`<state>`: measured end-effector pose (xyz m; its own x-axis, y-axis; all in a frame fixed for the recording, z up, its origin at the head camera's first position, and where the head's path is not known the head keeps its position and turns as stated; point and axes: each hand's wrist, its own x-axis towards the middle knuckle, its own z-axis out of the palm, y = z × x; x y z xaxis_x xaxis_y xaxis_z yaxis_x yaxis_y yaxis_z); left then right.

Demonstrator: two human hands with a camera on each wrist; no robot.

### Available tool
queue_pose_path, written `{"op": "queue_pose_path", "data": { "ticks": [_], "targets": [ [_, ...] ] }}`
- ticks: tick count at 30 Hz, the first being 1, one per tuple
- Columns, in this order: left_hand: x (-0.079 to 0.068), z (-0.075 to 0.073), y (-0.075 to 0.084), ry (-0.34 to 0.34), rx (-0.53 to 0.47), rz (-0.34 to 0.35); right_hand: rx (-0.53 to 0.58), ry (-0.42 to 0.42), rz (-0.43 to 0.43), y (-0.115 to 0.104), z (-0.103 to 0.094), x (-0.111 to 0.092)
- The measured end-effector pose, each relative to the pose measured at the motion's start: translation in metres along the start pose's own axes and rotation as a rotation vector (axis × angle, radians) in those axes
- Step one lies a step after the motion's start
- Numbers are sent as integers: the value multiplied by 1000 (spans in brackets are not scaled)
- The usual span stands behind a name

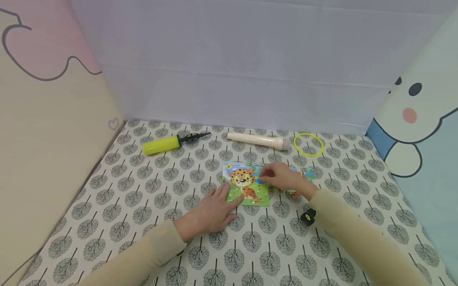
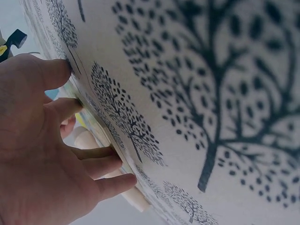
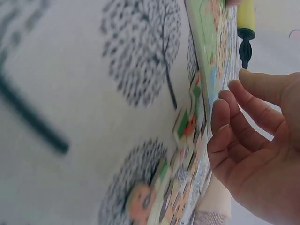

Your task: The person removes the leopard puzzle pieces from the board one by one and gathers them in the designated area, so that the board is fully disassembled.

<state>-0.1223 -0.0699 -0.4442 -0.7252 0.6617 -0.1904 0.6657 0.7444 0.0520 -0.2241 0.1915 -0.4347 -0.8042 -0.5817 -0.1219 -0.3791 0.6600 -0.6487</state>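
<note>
A puzzle board (image 1: 264, 198) with a spotted leopard cub on green grass lies flat on the table, its picture largely uncovered in the head view. My left hand (image 1: 211, 210) rests at its lower left, fingers spread, fingertips on the board. Over the right side of the board hovers my right hand (image 1: 282, 176), fingers loosely bent near a plain blue patch of the picture. In the right wrist view, nothing shows between the thumb and fingers of that hand (image 3: 262, 145). Several loose puzzle pieces (image 3: 157, 201) lie beside the board, partly hidden under the right hand in the head view.
Toward the back lie a yellow-green hand pump (image 1: 161, 145) with a black nozzle, a pale microphone-shaped stick (image 1: 255, 139) and a yellow ring (image 1: 295, 146). A tree-print cloth (image 1: 179, 234) covers the table. Fabric walls (image 1: 232, 95) stand at the back and both sides.
</note>
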Motion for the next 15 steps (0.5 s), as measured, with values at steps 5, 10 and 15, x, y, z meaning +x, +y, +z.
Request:
{"op": "queue_pose_path", "data": {
  "ticks": [5, 10, 15],
  "targets": [
    [-2, -2, 2, 4, 12, -20, 23, -13, -36, -9, 12, 11],
    [-3, -3, 5, -19, 23, -41, 2, -9, -55, -17, 18, 18],
    [-2, -3, 6, -38, 20, -58, 8, -29, -22, -22, 22, 27]
  ]
}}
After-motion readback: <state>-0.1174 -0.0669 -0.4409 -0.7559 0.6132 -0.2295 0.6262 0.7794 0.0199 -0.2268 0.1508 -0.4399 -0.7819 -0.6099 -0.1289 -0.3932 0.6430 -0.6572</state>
